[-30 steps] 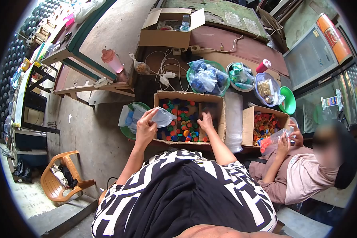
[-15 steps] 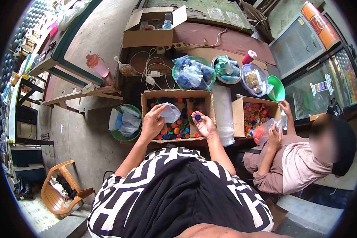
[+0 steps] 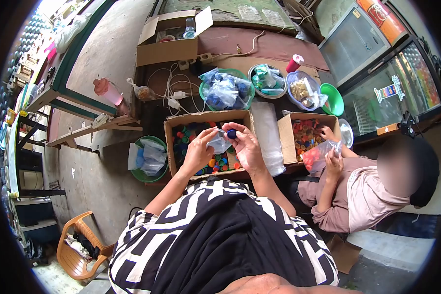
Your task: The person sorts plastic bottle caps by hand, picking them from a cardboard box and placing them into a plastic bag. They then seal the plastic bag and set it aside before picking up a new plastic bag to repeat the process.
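Observation:
My left hand [image 3: 199, 153] pinches the edge of a small clear plastic bag [image 3: 219, 142] above the cardboard box. In my right hand [image 3: 246, 148] a dark blue bottle cap [image 3: 232, 134] sits between the fingertips, close beside the bag's mouth. Below both hands, the open cardboard box [image 3: 168, 142] holds many loose bottle caps [image 3: 219, 163] in green, orange, red, blue and black. A cardboard strip inside it is partly hidden by my hands.
At right a co-worker [image 3: 360, 196] reaches into another box [image 3: 287, 144] of orange caps, holding a bag. A plastic roll [image 3: 268, 137] lies between the boxes. Green basins [image 3: 246, 81] of bagged caps stand behind. A green bucket [image 3: 149, 180] is at left, near a chair [image 3: 76, 262].
My right hand has moved up and left, bringing the blue cap from the palm to the fingertips beside the bag. The co-worker's far hand has dropped into their box. The view has shifted.

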A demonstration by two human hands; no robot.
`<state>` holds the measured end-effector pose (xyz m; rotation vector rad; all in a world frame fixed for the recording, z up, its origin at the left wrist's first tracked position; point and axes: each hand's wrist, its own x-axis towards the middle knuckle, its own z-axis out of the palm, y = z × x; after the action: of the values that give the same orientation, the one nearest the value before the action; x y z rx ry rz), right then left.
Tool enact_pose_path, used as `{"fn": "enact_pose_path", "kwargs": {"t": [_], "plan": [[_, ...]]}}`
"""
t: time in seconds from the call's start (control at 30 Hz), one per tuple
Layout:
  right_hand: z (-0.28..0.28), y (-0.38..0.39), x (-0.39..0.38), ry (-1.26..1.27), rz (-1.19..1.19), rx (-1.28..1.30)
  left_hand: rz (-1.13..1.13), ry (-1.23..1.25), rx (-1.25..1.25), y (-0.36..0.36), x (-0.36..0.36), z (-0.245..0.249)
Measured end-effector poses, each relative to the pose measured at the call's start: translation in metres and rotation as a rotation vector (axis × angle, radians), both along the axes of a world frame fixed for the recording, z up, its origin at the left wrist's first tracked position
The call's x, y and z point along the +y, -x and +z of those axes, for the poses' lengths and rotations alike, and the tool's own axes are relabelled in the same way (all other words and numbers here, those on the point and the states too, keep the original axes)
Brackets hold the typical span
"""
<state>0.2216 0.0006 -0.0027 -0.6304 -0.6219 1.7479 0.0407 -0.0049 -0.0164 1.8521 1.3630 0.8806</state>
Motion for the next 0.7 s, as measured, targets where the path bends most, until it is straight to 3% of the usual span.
{"fn": "enact_pose_path", "kwargs": {"t": [0.07,0.23,0.37,0.4,0.5,0.63,0.7], "plan": [[0.007,0.011,-0.002,-0.092,-0.007,-0.212,0.007,-0.007,0.007,0.0,0.002,-0.002],[0.003,0.01,0.014,-0.158,-0.025,-0.323,0.057,-0.014,-0.088,0.014,0.004,-0.002],[-0.053,-0.007,0.049,-0.144,-0.055,-0.467,0.147,0.002,-0.133,0.033,0.008,-0.01],[-0.08,-0.012,0.056,-0.092,-0.02,-0.682,0.193,0.122,-0.201,0.035,0.008,-0.001],[-0.121,-0.011,0.059,-0.098,0.103,-1.211,0.219,0.13,-0.259,0.04,0.011,0.007],[-0.178,-0.004,0.054,-0.59,0.191,-1.577,0.217,0.034,-0.183,0.04,0.019,0.006],[-0.196,0.003,0.054,-0.674,0.193,-1.684,0.221,0.083,-0.201,0.039,0.022,0.007]]}}
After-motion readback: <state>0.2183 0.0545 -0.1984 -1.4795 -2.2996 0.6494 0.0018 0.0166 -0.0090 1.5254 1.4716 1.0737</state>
